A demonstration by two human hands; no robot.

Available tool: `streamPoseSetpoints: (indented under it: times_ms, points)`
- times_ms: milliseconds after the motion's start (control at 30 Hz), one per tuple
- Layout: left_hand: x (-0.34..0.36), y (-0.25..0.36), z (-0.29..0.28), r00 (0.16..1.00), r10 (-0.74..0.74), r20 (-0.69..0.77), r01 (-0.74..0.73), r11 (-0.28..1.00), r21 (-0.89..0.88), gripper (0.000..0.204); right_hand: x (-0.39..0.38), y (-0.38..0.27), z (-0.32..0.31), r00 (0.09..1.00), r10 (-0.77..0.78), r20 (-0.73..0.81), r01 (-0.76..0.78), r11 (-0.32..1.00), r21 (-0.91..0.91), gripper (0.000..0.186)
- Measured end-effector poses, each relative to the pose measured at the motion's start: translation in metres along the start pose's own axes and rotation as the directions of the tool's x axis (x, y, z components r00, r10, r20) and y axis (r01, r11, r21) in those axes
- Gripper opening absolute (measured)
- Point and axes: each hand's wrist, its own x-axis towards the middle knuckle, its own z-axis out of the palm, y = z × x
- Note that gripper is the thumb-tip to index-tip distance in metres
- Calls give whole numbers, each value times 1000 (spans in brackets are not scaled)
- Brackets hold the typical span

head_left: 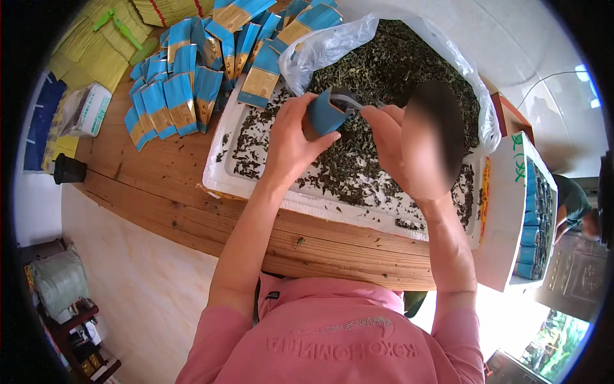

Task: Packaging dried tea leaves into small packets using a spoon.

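Note:
My left hand (291, 137) is closed round a small blue packet (326, 118), its mouth tilted up and to the right. In my right hand (387, 141) is what looks like a small scoop (346, 100), its end at the packet's mouth. A dark blurred oval covers part of the right hand. Both hands are above a white foam tray (220, 176) strewn with dried dark leaves (348, 185). Behind them, a clear plastic bag (339, 40) lies open, full of the same leaves. What is inside the packet cannot be made out.
Many blue-and-gold packets (182, 96) are heaped left of the tray on the wooden table (147, 169). A black cup (69, 169) sits by the table's left edge. At right, a white box (508, 198) holds rows of blue packets. Another person (572, 205) is beyond it.

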Motion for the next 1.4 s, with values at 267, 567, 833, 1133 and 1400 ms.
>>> streamPoseSetpoints:
  times_ms: [267, 567, 833, 1133, 1400]
  points:
    - [1, 0, -2, 1000, -5, 14, 5, 1000, -24, 70, -2, -8, -6, 989, -143, -40, 143, 990, -14, 34]
    - [-2, 11, -4, 993, -111, 39, 116, 978, -173, 63, -38, 12, -9, 785, 592, -182, -460, 755, 468, 14]
    - [-1, 4, 2, 998, -11, 61, 30, 945, -325, 63, -100, 37, 20, 497, 832, 246, -809, 342, 479, 16]
    - [3, 32, -1, 880, -67, 470, 375, 706, -601, 75, -80, 29, -22, 852, 511, -115, -472, 845, 251, 22]
    - [5, 48, 14, 704, -33, 709, 576, 610, -544, 62, -41, 14, -47, 968, 243, -57, -197, 884, 424, 25]
